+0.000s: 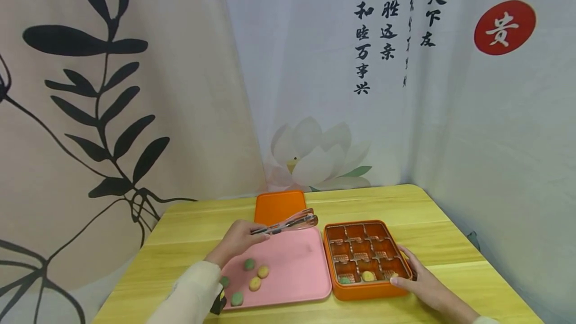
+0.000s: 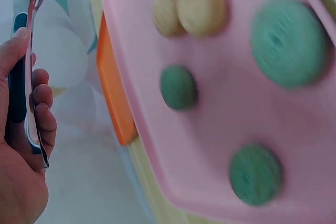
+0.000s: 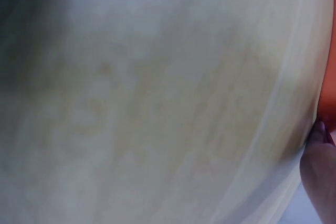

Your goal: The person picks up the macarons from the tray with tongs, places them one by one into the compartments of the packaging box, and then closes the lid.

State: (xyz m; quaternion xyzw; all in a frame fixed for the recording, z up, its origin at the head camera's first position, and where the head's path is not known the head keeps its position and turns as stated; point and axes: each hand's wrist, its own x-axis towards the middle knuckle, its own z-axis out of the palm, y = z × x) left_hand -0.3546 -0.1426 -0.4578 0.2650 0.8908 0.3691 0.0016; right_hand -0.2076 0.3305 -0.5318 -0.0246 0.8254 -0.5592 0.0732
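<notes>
My left hand [image 1: 238, 239] grips a pair of tongs [image 1: 288, 224] by the dark handles, above the far part of a pink tray [image 1: 297, 269]. In the left wrist view, the thumb and curled fingers wrap those handles. Green round pastries [image 1: 237, 299] and two yellow ones [image 1: 263, 271] lie on the tray's left side. To the right stands an orange box [image 1: 364, 291] with a grid of compartments. Its near row holds a green pastry [image 1: 344, 280], a yellow one [image 1: 368, 276] and another yellow piece partly behind my thumb. My right hand [image 1: 423, 281] holds the box's near right corner.
An orange lid-like panel [image 1: 280, 206] lies behind the tray. Everything stands on a yellow wood-grain table [image 1: 463, 259], with a printed curtain [image 1: 315, 79] beyond it. A small black object [image 1: 218, 304] shows beside the left sleeve. The right wrist view is mostly blurred tabletop.
</notes>
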